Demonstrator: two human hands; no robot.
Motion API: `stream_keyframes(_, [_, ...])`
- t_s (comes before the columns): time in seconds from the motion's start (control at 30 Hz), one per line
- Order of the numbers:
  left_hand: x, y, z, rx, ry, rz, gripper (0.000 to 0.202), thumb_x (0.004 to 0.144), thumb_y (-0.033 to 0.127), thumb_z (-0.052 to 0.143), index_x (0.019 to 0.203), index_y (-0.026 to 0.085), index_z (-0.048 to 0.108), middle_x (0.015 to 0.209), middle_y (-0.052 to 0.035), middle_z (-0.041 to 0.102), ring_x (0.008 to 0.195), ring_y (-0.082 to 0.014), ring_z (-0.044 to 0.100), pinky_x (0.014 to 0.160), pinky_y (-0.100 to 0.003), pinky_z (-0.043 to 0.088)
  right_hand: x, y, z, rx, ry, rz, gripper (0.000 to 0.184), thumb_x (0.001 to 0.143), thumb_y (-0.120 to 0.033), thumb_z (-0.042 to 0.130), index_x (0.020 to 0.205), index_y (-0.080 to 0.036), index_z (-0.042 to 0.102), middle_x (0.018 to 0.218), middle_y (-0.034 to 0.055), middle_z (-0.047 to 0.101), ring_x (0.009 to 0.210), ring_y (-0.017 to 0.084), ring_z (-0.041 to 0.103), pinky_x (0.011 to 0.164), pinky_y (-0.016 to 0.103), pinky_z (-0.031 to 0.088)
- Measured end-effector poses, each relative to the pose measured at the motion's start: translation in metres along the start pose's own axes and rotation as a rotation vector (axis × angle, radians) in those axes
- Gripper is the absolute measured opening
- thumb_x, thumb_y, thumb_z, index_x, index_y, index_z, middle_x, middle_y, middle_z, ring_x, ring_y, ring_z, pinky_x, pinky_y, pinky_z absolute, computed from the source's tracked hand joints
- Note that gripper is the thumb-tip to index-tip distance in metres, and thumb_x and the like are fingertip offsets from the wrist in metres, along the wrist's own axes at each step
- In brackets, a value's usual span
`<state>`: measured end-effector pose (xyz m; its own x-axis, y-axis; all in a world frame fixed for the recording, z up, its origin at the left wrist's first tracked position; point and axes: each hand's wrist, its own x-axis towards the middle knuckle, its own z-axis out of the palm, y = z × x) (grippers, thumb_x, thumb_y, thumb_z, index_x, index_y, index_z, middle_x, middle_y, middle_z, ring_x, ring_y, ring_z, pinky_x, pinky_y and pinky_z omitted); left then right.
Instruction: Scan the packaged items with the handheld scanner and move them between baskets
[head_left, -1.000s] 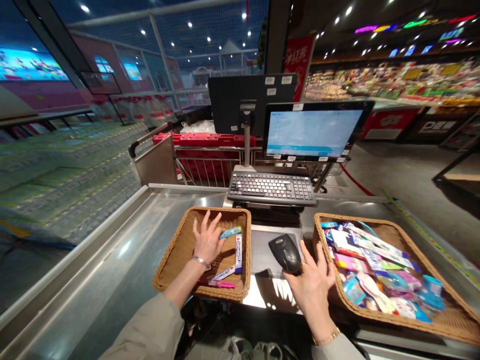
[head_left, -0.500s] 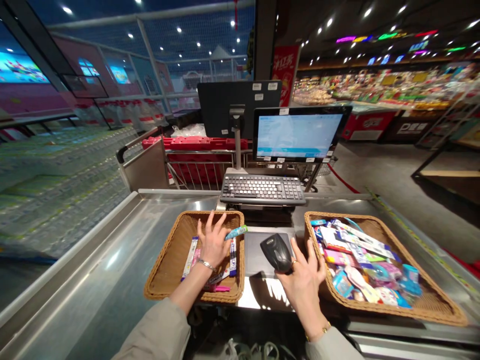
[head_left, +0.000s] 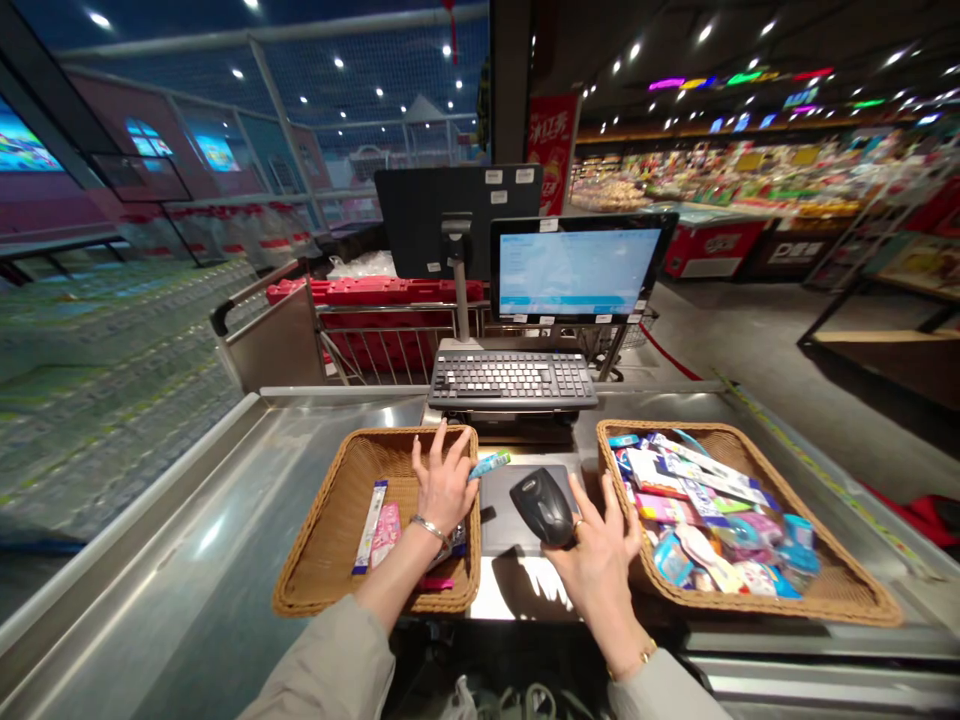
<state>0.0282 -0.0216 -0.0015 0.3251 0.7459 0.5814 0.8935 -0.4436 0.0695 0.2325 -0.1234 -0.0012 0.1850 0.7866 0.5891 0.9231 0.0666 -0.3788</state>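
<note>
My left hand (head_left: 448,492) is over the right side of the left wicker basket (head_left: 311,535). Its fingers are spread, while a slim blue-and-green packet (head_left: 491,464) is pinched at the thumb and juts past the basket's rim. Under and beside the hand lie a white-and-blue stick pack (head_left: 370,527) and a pink packet (head_left: 385,533). My right hand (head_left: 600,550) holds a black barcode scanner (head_left: 541,507) by its thumb side, other fingers extended; the scanner's handle is hidden. The scanner's head points toward the packet, with a gap between them.
A right wicker basket (head_left: 862,590) holds several colourful packets and toys. Behind the grey plate (head_left: 499,525) between the baskets stand a keyboard (head_left: 514,378) and a lit monitor (head_left: 577,272). The metal counter (head_left: 225,530) extends left. A shopping cart (head_left: 375,345) stands beyond.
My left hand has moved right with the packet, toward the basket's rim and the scanner, uncovering more of the pink packet. My right hand keeps nearly the same place. The view has shifted slightly.
</note>
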Motion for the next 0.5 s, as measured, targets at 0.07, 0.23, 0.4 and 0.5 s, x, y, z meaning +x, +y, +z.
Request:
stream_keyframes(0.07, [0.002, 0.002, 0.001, -0.001, -0.011, 0.007, 0.004, 0.077, 0.026, 0.065, 0.081, 0.024, 0.065, 0.145, -0.0026, 0.053, 0.145, -0.0368, 0.027, 0.116, -0.068, 0.002, 0.000, 0.000, 0.000, 0.010, -0.001, 0.013, 0.008, 0.072, -0.024, 0.059, 0.067, -0.022, 0.065, 0.130, 0.0035, 0.064, 0.139, 0.036, 0.033, 0.111, 0.057, 0.016])
stream_keyframes(0.23, [0.006, 0.007, 0.005, -0.012, -0.017, 0.017, 0.004, 0.078, 0.026, 0.065, 0.082, 0.024, 0.064, 0.145, -0.0012, 0.052, 0.144, -0.0367, 0.027, 0.115, -0.068, 0.001, -0.002, 0.002, 0.000, 0.026, -0.034, 0.036, 0.006, 0.071, -0.023, 0.060, 0.068, -0.022, 0.065, 0.131, 0.0025, 0.063, 0.141, 0.035, 0.031, 0.112, 0.057, 0.015])
stream_keyframes(0.4, [0.010, 0.011, 0.007, -0.009, -0.017, 0.029, 0.006, 0.077, 0.025, 0.066, 0.083, 0.024, 0.065, 0.146, -0.0006, 0.052, 0.144, -0.0367, 0.028, 0.116, -0.067, 0.001, -0.002, 0.005, -0.001, 0.019, -0.033, 0.043, 0.005, 0.068, -0.021, 0.061, 0.068, -0.023, 0.066, 0.129, 0.0024, 0.064, 0.141, 0.035, 0.031, 0.111, 0.058, 0.015])
stream_keyframes(0.5, [0.011, 0.012, 0.009, -0.013, -0.020, 0.034, 0.007, 0.078, 0.025, 0.066, 0.085, 0.025, 0.065, 0.147, 0.0006, 0.050, 0.145, -0.0369, 0.026, 0.116, -0.067, 0.001, -0.003, 0.007, -0.002, 0.009, -0.042, 0.035, 0.005, 0.069, -0.021, 0.061, 0.070, -0.023, 0.066, 0.129, 0.0028, 0.064, 0.140, 0.035, 0.031, 0.109, 0.059, 0.016])
